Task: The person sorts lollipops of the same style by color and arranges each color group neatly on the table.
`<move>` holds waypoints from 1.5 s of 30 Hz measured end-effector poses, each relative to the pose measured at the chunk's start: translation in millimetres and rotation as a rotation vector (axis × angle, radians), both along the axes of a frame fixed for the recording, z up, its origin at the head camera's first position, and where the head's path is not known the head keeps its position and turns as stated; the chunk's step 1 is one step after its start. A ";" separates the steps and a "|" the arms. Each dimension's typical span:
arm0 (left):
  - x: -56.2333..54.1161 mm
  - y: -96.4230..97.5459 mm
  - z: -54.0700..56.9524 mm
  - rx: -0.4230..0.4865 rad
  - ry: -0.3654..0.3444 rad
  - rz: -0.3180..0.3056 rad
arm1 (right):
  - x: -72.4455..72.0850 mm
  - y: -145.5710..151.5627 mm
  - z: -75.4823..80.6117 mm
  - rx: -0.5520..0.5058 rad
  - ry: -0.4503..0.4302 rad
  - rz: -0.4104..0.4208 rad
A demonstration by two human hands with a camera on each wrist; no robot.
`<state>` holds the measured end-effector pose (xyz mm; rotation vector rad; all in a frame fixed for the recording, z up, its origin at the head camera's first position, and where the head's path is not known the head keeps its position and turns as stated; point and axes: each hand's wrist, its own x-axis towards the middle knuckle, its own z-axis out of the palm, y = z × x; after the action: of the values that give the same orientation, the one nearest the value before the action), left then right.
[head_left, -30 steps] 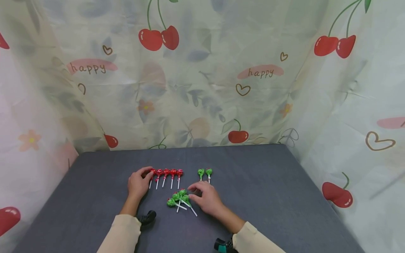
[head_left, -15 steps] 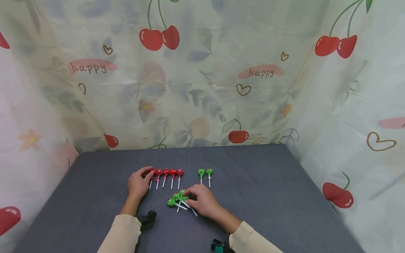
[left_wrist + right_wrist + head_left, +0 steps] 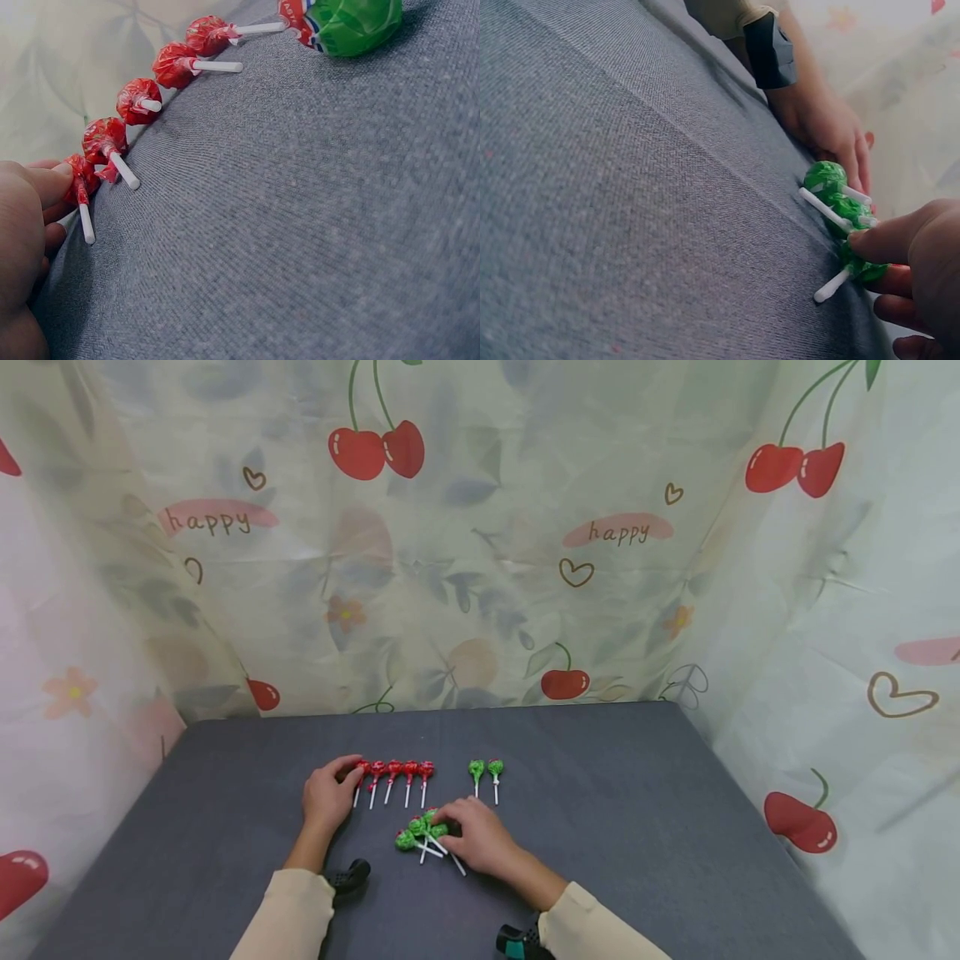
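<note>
In the head view my left hand [image 3: 325,800] is at the left end of a row of several red lollipops [image 3: 393,767]. Its thumb and fingers pinch the wrapped head of the leftmost red lollipop [image 3: 84,172], whose white stick points toward me. My right hand [image 3: 486,839] reaches over a small pile of green lollipops [image 3: 406,841] nearer to me, their sticks crossing. Thumb and fingers pinch the rightmost green lollipop [image 3: 868,270] of the pile by its head, partly covering it; its stick sticks out below the thumb.
Two green lollipops [image 3: 496,768] lie side by side to the right of the red row, sticks toward me. The dark grey cloth-covered table [image 3: 615,827] is enclosed by a cherry-printed curtain [image 3: 480,527] at the back and sides. Each wrist wears a black device [image 3: 348,878].
My right hand has moved left and slightly down onto the pile and taken hold of a green lollipop, whose stick has shifted slightly. The left hand stays on its red lollipop.
</note>
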<state>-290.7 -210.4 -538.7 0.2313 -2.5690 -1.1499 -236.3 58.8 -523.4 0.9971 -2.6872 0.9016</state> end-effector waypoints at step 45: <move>0.2 -0.2 0.6 -0.003 0.009 -0.001 | -62.8 57.9 21.0 -0.337 0.042 -0.361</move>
<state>-290.5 -210.6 -538.1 0.2236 -2.5634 -1.1444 -299.1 116.7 -502.5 0.4386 -2.4487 1.1777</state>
